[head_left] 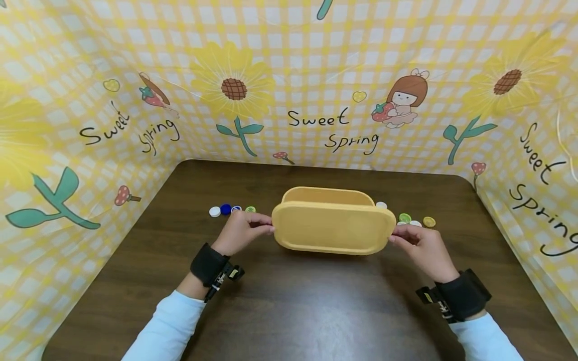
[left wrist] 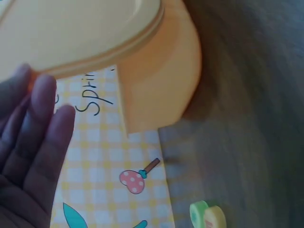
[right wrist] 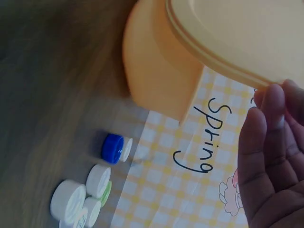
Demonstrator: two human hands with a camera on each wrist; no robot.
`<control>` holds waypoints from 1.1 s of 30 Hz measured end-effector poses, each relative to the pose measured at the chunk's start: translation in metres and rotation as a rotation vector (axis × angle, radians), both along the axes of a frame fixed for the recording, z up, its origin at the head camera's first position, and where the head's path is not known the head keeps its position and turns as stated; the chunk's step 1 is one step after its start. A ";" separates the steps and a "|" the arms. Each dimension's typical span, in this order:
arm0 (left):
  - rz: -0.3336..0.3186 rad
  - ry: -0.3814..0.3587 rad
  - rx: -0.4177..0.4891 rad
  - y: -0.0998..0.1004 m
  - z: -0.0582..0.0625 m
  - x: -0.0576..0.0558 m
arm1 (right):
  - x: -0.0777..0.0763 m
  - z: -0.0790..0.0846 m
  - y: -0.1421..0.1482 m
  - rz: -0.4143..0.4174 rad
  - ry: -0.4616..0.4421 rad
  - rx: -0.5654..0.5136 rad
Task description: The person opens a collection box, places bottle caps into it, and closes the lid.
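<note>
A yellow oval lid (head_left: pixel 334 228) is held up on a tilt in front of the open yellow box (head_left: pixel 327 194), covering much of it in the head view. My left hand (head_left: pixel 241 231) pinches the lid's left end between thumb and fingers. At the other end, my right hand (head_left: pixel 423 250) pinches the rim the same way. Both wrist views show the lid (left wrist: pixel 80 33) raised above the box (right wrist: pixel 161 66), fingertips right at its edge. The box's inside is mostly hidden.
Left of the box lie several bottle caps, among them a white cap (head_left: pixel 214 211), a blue cap (head_left: pixel 226 209) and a green cap (head_left: pixel 250 209). On the right are more, including a yellow cap (head_left: pixel 429 221). Checked cloth (head_left: pixel 316 90) walls the dark wooden table (head_left: pixel 307 301) at back and sides.
</note>
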State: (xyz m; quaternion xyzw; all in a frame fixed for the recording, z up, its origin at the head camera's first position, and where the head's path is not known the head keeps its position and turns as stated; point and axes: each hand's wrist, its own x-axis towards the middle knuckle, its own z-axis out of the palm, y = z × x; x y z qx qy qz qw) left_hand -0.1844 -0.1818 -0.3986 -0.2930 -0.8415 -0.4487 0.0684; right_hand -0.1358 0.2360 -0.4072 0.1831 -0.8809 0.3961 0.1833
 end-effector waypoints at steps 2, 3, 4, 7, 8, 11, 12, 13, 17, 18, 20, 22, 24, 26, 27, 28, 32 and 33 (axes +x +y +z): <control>-0.052 -0.008 -0.003 -0.002 -0.002 0.002 | 0.004 -0.001 0.001 0.011 0.011 0.016; -0.078 -0.014 0.000 -0.003 -0.003 0.002 | 0.006 -0.002 0.002 0.016 0.017 0.027; -0.101 -0.023 0.002 -0.004 -0.004 0.002 | 0.007 -0.002 0.003 0.020 0.024 0.037; -0.154 -0.022 0.006 -0.005 -0.005 0.003 | 0.012 -0.003 0.005 0.041 0.031 0.055; -0.167 -0.014 0.004 -0.005 -0.006 0.004 | 0.014 -0.004 0.005 0.049 0.025 0.057; -0.192 0.033 -0.020 -0.005 -0.008 0.005 | 0.017 -0.006 0.006 0.075 0.004 0.067; -0.200 0.059 -0.038 -0.006 -0.009 0.005 | 0.018 -0.007 0.006 0.084 -0.001 0.077; -0.209 0.085 -0.060 -0.006 -0.009 0.006 | 0.019 -0.008 0.006 0.092 -0.004 0.088; -0.253 0.198 -0.154 -0.007 -0.011 0.008 | 0.019 -0.010 0.008 0.131 0.037 0.166; -0.267 0.224 -0.176 -0.008 -0.010 0.008 | 0.019 -0.010 0.009 0.143 0.057 0.187; -0.293 0.264 -0.212 -0.009 -0.009 0.009 | 0.019 -0.010 0.009 0.171 0.092 0.223; -0.323 0.287 -0.243 -0.011 -0.009 0.010 | 0.019 -0.010 0.009 0.202 0.121 0.250; -0.355 0.300 -0.274 -0.012 -0.008 0.011 | 0.019 -0.010 0.009 0.234 0.140 0.268; -0.383 0.298 -0.295 -0.013 -0.009 0.012 | 0.019 -0.009 0.009 0.262 0.143 0.282; -0.396 0.301 -0.302 -0.013 -0.009 0.012 | 0.020 -0.009 0.008 0.274 0.140 0.290; -0.408 0.307 -0.308 -0.013 -0.010 0.013 | 0.020 -0.009 0.008 0.286 0.132 0.298; -0.448 0.344 -0.329 -0.014 -0.015 0.012 | 0.022 -0.011 0.007 0.349 0.113 0.333; -0.456 0.349 -0.338 -0.014 -0.017 0.013 | 0.022 -0.012 0.006 0.369 0.116 0.344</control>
